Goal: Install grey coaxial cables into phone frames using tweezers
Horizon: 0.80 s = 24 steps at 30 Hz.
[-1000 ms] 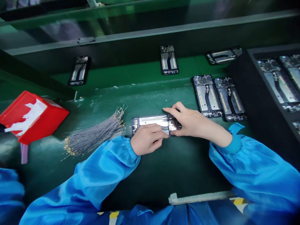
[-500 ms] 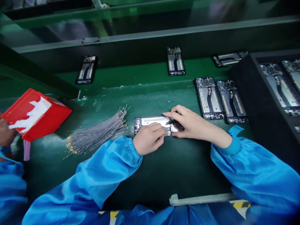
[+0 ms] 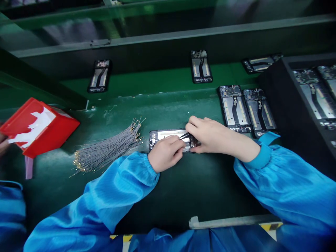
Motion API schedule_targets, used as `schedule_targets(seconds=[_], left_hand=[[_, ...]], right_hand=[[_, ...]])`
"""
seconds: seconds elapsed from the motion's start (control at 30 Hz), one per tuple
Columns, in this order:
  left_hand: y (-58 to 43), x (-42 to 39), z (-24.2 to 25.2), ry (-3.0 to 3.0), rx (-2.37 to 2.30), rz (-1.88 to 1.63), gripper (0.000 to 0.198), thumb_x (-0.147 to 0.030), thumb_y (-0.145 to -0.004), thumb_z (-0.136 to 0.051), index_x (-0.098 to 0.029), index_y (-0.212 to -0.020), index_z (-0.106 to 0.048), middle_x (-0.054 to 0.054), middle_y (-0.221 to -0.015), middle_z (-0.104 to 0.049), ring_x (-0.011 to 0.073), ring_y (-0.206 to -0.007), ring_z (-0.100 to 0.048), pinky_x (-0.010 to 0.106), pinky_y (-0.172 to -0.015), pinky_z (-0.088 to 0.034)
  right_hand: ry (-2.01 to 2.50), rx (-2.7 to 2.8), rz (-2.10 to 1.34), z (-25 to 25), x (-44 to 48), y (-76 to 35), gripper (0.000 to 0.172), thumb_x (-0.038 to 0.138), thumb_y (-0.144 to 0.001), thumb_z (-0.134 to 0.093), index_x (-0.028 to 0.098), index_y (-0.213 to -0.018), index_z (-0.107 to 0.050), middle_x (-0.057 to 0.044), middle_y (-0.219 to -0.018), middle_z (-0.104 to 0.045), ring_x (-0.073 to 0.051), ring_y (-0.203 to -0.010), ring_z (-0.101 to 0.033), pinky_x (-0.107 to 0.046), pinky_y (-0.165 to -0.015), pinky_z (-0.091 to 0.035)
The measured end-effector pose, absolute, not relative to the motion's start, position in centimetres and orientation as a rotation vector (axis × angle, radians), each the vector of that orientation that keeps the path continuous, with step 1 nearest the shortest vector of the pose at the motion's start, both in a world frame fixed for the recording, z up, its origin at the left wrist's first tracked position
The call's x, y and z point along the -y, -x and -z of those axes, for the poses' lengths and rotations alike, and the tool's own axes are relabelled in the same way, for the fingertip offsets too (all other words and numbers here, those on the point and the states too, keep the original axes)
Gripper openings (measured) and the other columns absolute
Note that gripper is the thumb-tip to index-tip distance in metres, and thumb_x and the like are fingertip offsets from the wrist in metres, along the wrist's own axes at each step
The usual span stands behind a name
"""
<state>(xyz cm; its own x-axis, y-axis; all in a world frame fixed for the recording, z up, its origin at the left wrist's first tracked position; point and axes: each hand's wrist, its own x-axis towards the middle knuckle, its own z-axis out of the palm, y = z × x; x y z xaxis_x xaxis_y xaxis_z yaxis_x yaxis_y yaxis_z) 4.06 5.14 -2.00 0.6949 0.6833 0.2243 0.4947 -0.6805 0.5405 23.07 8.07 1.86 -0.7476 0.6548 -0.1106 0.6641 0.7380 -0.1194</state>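
An opened phone frame [image 3: 164, 136] lies flat on the green mat in front of me. My left hand [image 3: 166, 153] rests on its near edge with the fingers curled and pressed onto it. My right hand [image 3: 210, 134] is curled over the frame's right end and pinches black tweezers [image 3: 184, 136], whose tip points left over the frame's inside. A bundle of thin grey wires with gold ends [image 3: 107, 148] lies just left of the frame.
Two opened phones [image 3: 246, 111] lie side by side at right, beside a black tray [image 3: 294, 101] holding more. Three phones [image 3: 201, 66] sit on the belt behind. A red bin [image 3: 36, 127] stands at left, with another person's blue sleeve [image 3: 12, 210] below it.
My right hand's fingers have curled in from stretched out and drawn the tweezers left, closer to my left hand. The phones on the belt have shifted right. The other person's hand has drawn back.
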Motion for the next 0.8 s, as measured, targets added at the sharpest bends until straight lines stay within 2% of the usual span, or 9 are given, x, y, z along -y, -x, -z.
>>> schedule_targets(seconds=[0.23,0.5,0.67,0.8], left_hand=[[-3.5,-5.2,1.7,-2.473,-0.732,-0.541,0.018,-0.011,-0.079,-0.04,-0.015,-0.08,-0.057,0.003,-0.072,-0.054,0.0134,-0.067,-0.048,0.024,-0.062,-0.041],[-3.7,-5.1,1.5,-2.593,-0.632,-0.532,0.019,-0.013,-0.079,-0.04,-0.016,-0.078,-0.058,0.003,-0.069,-0.054,0.0136,-0.066,-0.048,0.024,-0.06,-0.041],[-1.2,-5.3,-0.5,-2.571,-0.754,-0.597,0.017,-0.016,-0.08,-0.043,-0.016,-0.086,-0.058,0.005,-0.075,-0.058,0.0148,-0.071,-0.051,0.027,-0.065,-0.044],[3.4,-5.3,-1.9,-2.55,-1.042,-0.676,0.014,-0.013,-0.08,-0.046,-0.016,-0.087,-0.057,0.005,-0.08,-0.058,0.0147,-0.075,-0.053,0.027,-0.069,-0.045]], right_hand=[[-1.172,-2.802,0.321,-1.9,-7.8,-22.7,0.036,0.03,-0.066,-0.065,0.016,-0.091,-0.045,-0.008,-0.095,-0.046,-0.015,-0.063,-0.049,-0.028,-0.054,-0.033],[-1.271,-2.713,0.409,-2.2,-7.7,-22.3,0.035,0.028,-0.066,-0.065,0.016,-0.092,-0.044,-0.009,-0.097,-0.046,-0.017,-0.067,-0.05,-0.028,-0.054,-0.034],[-1.312,-2.88,0.594,-1.5,-7.0,-23.5,0.032,0.034,-0.072,-0.061,0.017,-0.092,-0.044,-0.009,-0.098,-0.049,-0.021,-0.083,-0.048,-0.031,-0.068,-0.039],[-1.218,-2.986,0.374,-0.9,-6.9,-24.3,0.038,0.041,-0.067,-0.066,0.017,-0.09,-0.047,-0.011,-0.109,-0.051,-0.025,-0.09,-0.044,-0.036,-0.075,-0.037]])
